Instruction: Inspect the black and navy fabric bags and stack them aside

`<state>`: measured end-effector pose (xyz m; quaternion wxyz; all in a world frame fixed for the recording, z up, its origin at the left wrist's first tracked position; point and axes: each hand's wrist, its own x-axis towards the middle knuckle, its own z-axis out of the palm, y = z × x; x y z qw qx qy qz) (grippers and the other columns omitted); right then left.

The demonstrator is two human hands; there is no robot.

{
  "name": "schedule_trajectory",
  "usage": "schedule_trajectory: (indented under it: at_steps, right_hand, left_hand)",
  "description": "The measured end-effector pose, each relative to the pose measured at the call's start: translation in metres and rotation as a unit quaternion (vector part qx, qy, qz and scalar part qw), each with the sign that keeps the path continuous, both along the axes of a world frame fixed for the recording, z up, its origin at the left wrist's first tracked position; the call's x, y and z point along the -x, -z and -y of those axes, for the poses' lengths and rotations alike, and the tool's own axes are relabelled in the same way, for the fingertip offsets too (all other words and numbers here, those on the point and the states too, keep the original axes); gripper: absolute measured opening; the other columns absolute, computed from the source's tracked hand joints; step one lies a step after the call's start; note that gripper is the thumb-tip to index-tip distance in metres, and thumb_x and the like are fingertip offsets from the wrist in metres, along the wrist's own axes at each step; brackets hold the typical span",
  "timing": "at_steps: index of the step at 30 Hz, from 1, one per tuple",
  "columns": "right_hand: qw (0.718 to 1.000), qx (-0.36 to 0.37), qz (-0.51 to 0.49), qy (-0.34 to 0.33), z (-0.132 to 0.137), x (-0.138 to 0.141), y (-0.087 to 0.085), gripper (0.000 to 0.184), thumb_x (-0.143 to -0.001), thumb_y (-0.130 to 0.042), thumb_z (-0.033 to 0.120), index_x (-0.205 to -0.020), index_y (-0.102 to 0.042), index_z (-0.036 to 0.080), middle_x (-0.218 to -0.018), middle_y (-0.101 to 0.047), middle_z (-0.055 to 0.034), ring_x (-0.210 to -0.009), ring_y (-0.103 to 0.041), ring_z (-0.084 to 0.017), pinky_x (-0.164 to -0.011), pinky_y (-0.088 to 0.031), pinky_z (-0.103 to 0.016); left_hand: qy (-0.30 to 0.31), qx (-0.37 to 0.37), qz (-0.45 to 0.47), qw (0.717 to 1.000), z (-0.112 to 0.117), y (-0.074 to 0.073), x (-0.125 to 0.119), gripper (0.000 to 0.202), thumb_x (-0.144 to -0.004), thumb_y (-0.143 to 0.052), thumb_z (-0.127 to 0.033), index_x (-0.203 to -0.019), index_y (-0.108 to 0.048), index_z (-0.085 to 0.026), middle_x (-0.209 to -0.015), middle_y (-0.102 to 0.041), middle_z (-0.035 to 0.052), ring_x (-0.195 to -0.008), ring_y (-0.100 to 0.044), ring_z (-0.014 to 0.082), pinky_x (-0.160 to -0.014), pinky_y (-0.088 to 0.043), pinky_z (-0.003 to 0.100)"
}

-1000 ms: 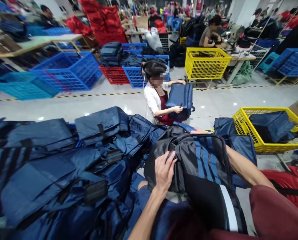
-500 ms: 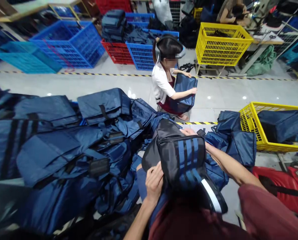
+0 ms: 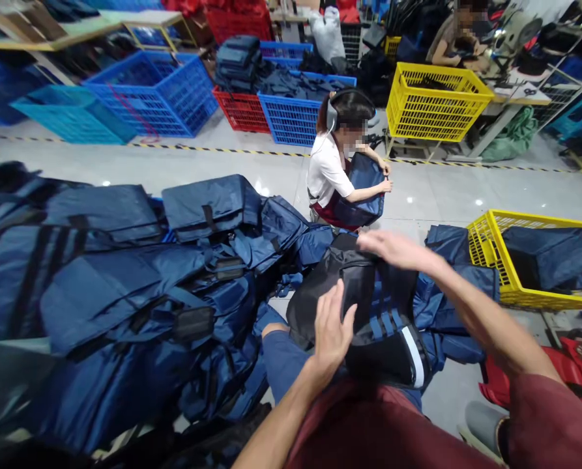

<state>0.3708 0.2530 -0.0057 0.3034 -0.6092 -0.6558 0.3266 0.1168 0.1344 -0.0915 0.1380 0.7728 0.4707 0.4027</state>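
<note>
Splayed left hand (image 3: 334,326) and flat right hand (image 3: 393,249) gripped nothing; black backpack (image 3: 363,280) lay between and below them on the lap (image 3: 285,357), left over its left side, right over its far end.

There's a black fabric backpack (image 3: 369,293), creased, right of centre. It bears blue bands (image 3: 387,323) and a white stripe (image 3: 412,357).

- a glossy floor (image 3: 432,195) is crossed by black-and-yellow striped tape (image 3: 251,152);
- light spots (image 3: 409,200) are mirrored in it;
- a worktable (image 3: 88,29) is set at far left;
- a yellow crate (image 3: 435,107) is stood beside a table (image 3: 525,99)
</note>
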Motion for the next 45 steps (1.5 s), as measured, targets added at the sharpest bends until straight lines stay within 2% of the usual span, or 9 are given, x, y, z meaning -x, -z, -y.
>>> schedule_trajectory:
  at_steps: [5, 9, 13, 17, 20, 25, 29, 35, 45]
  right_hand:
    - [0.992, -0.060, -0.022, 0.109, 0.085, 0.067, 0.075, 0.043, -0.095, -0.065, 0.068, -0.089, -0.058, 0.026, -0.085, -0.063, -0.0024, -0.082, -0.059, -0.022, -0.082, -0.048, -0.035]
    - [0.973, -0.019, -0.121, 0.193, 0.105, 0.077, 0.116, 0.041, -0.095, -0.052, 0.069, -0.092, -0.051, 0.028, -0.083, -0.058, 0.0005, -0.077, -0.055, -0.021, -0.078, -0.048, -0.034]
    - [0.971, -0.015, -0.144, 0.188, 0.094, 0.084, 0.100, 0.037, -0.094, -0.061, 0.063, -0.090, -0.053, 0.027, -0.084, -0.057, 0.0013, -0.080, -0.054, -0.020, -0.079, -0.048, -0.033]
    - [0.960, -0.061, -0.165, 0.220, 0.088, 0.093, 0.066, 0.037, -0.086, -0.068, 0.057, -0.077, -0.049, 0.027, -0.077, -0.049, 0.0025, -0.075, -0.048, -0.019, -0.074, -0.044, -0.032]
    - [0.952, -0.090, -0.186, 0.227, 0.094, 0.092, 0.036, 0.040, -0.080, -0.074, 0.052, -0.072, -0.044, 0.027, -0.072, -0.043, 0.0034, -0.071, -0.042, -0.018, -0.069, -0.039, -0.032]
    - [0.937, -0.185, -0.234, 0.184, 0.121, 0.059, 0.003, 0.055, -0.089, -0.077, 0.053, -0.072, -0.031, 0.028, -0.070, -0.036, 0.0041, -0.067, -0.039, -0.017, -0.070, -0.041, -0.034]
    - [0.940, -0.150, -0.127, 0.278, 0.139, 0.031, 0.061, 0.055, -0.095, -0.066, 0.063, -0.070, -0.031, 0.028, -0.070, -0.035, 0.0037, -0.070, -0.039, -0.018, -0.071, -0.041, -0.034]
    - [0.937, 0.022, -0.062, 0.344, 0.137, 0.028, 0.186, 0.067, -0.092, -0.030, 0.091, -0.068, -0.039, 0.029, -0.064, -0.043, 0.0026, -0.068, -0.043, -0.020, -0.065, -0.040, -0.032]
    - [0.949, 0.037, -0.106, 0.293, 0.115, 0.021, 0.157, 0.065, -0.104, -0.036, 0.082, -0.077, -0.053, 0.025, -0.079, -0.062, -0.0038, -0.080, -0.052, -0.023, -0.076, -0.045, -0.034]
  left_hand:
    - [0.028, -0.081, -0.040, 0.996, 0.028, 0.028, -0.027, 0.070, -0.108, -0.052, -0.007, -0.175, -0.035, -0.017, -0.134, -0.077, 0.0188, -0.120, -0.076, 0.0274, -0.104, -0.061, 0.041]
    - [0.107, -0.054, -0.024, 0.993, 0.025, 0.024, -0.004, 0.058, -0.109, -0.060, -0.019, -0.166, -0.051, -0.022, -0.135, -0.078, 0.0141, -0.122, -0.075, 0.0244, -0.107, -0.059, 0.038]
    - [0.010, 0.031, -0.003, 0.999, -0.035, 0.020, 0.049, 0.061, -0.106, -0.070, -0.038, -0.163, -0.055, -0.024, -0.157, -0.067, 0.0173, -0.150, -0.060, 0.0319, -0.125, -0.047, 0.050]
    - [-0.025, 0.307, -0.025, 0.951, -0.091, 0.038, 0.096, 0.098, -0.089, -0.084, -0.053, -0.170, -0.043, -0.016, -0.163, -0.059, 0.0235, -0.149, -0.060, 0.0386, -0.119, -0.051, 0.051]
    - [0.029, 0.391, -0.014, 0.920, -0.090, 0.046, 0.108, 0.079, -0.082, -0.086, -0.059, -0.148, -0.065, -0.020, -0.140, -0.077, 0.0134, -0.124, -0.074, 0.0338, -0.106, -0.057, 0.043]
    - [-0.016, 0.273, 0.058, 0.960, -0.051, 0.012, 0.104, 0.050, -0.090, -0.078, -0.065, -0.115, -0.077, -0.022, -0.110, -0.080, 0.0076, -0.105, -0.072, 0.0291, -0.098, -0.057, 0.040]
    - [-0.063, 0.215, 0.010, 0.975, -0.027, 0.007, 0.092, 0.046, -0.093, -0.079, -0.051, -0.131, -0.074, -0.025, -0.108, -0.076, 0.0075, -0.104, -0.069, 0.0290, -0.097, -0.057, 0.042]
    - [-0.062, 0.238, -0.028, 0.969, -0.027, 0.054, 0.068, 0.072, -0.095, -0.071, -0.038, -0.162, -0.056, -0.020, -0.123, -0.075, 0.0131, -0.108, -0.070, 0.0304, -0.098, -0.059, 0.045]
    - [-0.049, 0.145, -0.044, 0.987, -0.006, 0.012, 0.083, 0.028, -0.100, -0.058, -0.024, -0.112, -0.084, -0.023, -0.089, -0.072, 0.0068, -0.084, -0.067, 0.0243, -0.072, -0.054, 0.032]
